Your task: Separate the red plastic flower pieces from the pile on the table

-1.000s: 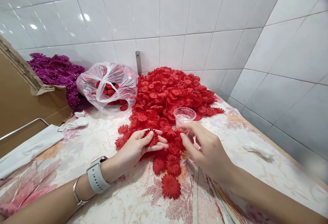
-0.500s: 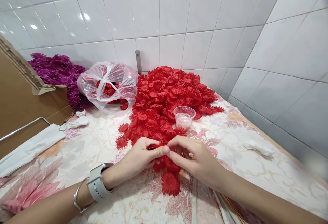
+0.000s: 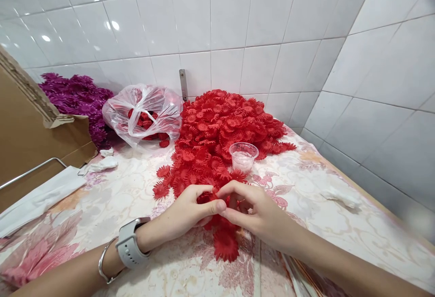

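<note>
My left hand (image 3: 192, 206) is curled over the front of the heap of red artificial flowers (image 3: 227, 125), thumb extended to the right. A red artificial flower (image 3: 205, 198) shows partly in the gap between its thumb and fingers. Touching that thumb tip is my right hand (image 3: 253, 206), with its index finger and thumb bent toward each other. Whatever lies between these right fingertips is too small or hidden to make out. Just below both hands, a single red flower (image 3: 226, 244) lies face up on the patterned tablecloth (image 3: 136, 215).
A clear plastic cup (image 3: 243, 156) stands against the red heap. Left of it sit a tied plastic bag (image 3: 142, 116) of red pieces, purple flowers (image 3: 76, 100) and a cardboard box (image 3: 41, 147). Crumpled white tissue (image 3: 341, 196) lies at right; tiled walls border the table.
The right index finger has lifted slightly away from its thumb and moved toward the left hand's fingertips. Both hands otherwise stay in nearly the same place.
</note>
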{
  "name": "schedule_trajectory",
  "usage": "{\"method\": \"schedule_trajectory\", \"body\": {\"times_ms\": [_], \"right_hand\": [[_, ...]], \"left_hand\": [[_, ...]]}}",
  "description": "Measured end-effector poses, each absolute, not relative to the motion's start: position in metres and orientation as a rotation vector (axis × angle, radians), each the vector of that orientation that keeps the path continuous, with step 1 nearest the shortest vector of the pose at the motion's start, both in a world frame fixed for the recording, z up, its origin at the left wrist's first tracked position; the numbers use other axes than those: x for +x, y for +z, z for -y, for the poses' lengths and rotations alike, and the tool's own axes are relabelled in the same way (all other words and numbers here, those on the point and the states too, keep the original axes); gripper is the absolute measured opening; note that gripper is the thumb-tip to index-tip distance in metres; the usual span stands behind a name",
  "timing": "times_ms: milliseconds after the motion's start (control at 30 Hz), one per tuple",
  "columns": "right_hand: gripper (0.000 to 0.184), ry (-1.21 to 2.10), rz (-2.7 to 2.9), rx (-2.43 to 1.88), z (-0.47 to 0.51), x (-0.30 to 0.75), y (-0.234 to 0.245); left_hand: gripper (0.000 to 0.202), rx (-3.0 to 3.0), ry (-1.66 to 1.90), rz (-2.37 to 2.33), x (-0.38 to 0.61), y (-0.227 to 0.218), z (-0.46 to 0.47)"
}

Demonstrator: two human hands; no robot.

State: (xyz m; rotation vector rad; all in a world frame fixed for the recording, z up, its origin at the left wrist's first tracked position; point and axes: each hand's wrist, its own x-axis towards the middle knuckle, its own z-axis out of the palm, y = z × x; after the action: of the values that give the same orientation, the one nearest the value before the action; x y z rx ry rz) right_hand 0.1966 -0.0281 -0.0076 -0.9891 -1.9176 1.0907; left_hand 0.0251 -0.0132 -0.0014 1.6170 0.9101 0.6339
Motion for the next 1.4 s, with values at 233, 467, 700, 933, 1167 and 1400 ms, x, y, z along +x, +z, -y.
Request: {"method": "schedule_trajectory", "body": {"times_ms": [233,467,700,933,1167,1400], "right_hand": [[0.006,1.019,1.672,-1.062,0.025,0.200,-0.011],[0.010,1.285,1.394,-1.004,0.024,0.196,-0.011],[0.017,1.016,1.359,-1.229,0.014,0.205,-0.008],[0.015,0.567,1.802,-1.367,0.020,0.202,-0.008],[0.012,0.747,1.824,-1.119,0.024,0.202,-0.011],[0.013,0.794,1.787,-1.143,0.024,0.201,-0.012]], "left_hand": [[0.027,1.387,0.636,-0.777,0.028,0.000,0.019],[0.031,1.315,0.676,-0.771,0.032,-0.002,0.019],[0.032,1.335,0.698,-0.837,0.026,-0.006,0.013],[0.022,1.322,0.617,-0.879,0.028,-0.003,0.013],[0.020,1.283,0.560,-0.870,0.030,-0.002,0.015],[0.033,1.251,0.706,-0.835,0.029,-0.009,0.012]]}}
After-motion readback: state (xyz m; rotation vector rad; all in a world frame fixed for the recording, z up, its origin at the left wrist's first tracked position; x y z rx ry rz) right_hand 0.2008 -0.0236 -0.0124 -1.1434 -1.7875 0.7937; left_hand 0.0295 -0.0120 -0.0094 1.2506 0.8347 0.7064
